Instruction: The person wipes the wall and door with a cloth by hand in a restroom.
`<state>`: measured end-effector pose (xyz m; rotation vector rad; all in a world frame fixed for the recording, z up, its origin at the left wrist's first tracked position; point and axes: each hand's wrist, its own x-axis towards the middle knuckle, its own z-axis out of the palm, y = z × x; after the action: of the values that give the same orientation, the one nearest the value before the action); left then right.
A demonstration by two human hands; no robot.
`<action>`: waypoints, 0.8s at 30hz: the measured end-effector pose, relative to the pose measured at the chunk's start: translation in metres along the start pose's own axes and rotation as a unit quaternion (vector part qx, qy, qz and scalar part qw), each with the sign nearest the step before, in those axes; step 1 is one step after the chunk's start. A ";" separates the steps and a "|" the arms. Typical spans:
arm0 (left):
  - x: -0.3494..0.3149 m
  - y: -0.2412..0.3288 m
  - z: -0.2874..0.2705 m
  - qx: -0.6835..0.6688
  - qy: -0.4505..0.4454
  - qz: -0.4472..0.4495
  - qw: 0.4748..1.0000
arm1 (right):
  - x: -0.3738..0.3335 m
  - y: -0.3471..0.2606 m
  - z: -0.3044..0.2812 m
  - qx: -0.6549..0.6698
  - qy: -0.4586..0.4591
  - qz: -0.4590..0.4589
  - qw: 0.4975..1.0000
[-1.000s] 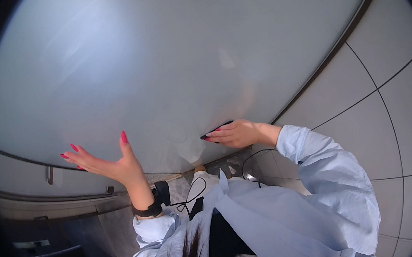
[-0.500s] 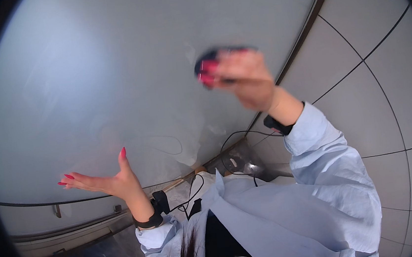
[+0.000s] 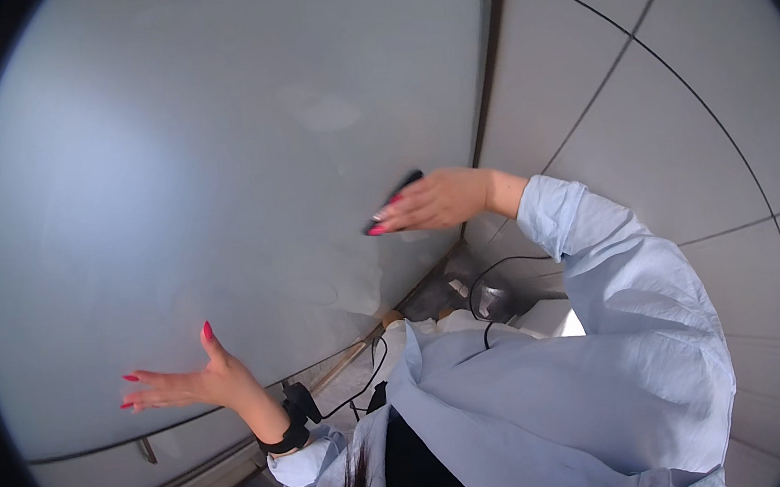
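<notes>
My right hand [image 3: 449, 197] is closed around a dark flat pad [image 3: 413, 178], its fingers wrapped along one side. Its exact kind is hard to make out. The pad is at the large pale grey panel [image 3: 242, 173], near that panel's right edge; whether they touch I cannot tell. Faint cloudy smears mark the panel's surface around it. Lower left, my left hand [image 3: 199, 384] is open in front of the panel, thumb up and fingers spread, holding nothing. Around my left wrist is a black strap [image 3: 286, 430] with a small box.
A dark frame strip [image 3: 489, 55] borders the panel on the right, beside a wall of large grey tiles [image 3: 681, 140]. Thin black cables [image 3: 504, 262] loop near my body. Below the panel runs a ledge with a small metal handle [image 3: 148, 451].
My right hand has moved down and slightly left with the dark pad, which is now seen more edge-on. My left hand sits a little lower in view, still open. The view itself has shifted.
</notes>
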<state>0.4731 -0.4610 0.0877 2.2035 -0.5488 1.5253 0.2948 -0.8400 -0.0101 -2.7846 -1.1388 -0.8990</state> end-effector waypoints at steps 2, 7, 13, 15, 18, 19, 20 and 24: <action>-0.003 0.000 -0.001 0.008 -0.003 -0.008 1.000 | 0.038 0.007 -0.044 -0.117 0.078 0.010 0.990; 0.000 -0.002 -0.001 0.008 0.001 0.013 1.000 | 0.091 0.045 -0.130 -0.309 0.427 0.229 0.818; -0.003 -0.008 0.000 0.034 0.002 0.013 0.999 | 0.089 0.016 -0.038 -0.188 0.482 0.333 0.788; 0.000 -0.001 -0.004 0.021 0.000 0.020 1.000 | 0.063 0.007 0.009 -0.181 0.488 0.357 0.776; 0.000 -0.005 0.001 0.013 0.002 0.026 1.000 | 0.026 -0.011 0.066 -0.154 0.501 0.468 0.712; 0.000 -0.004 0.001 0.018 0.002 0.025 1.000 | 0.016 -0.020 0.084 -0.133 0.503 0.509 0.685; 0.000 -0.003 0.002 0.022 0.002 0.024 0.999 | 0.008 -0.031 0.105 -0.098 0.499 0.576 0.641; -0.004 -0.002 0.001 0.054 -0.023 -0.010 0.998 | 0.001 -0.064 0.177 0.075 0.527 0.745 0.401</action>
<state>0.4739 -0.4600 0.0837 2.3217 -0.4685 1.5316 0.3438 -0.7549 -0.1710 -1.1623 1.2107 -1.3577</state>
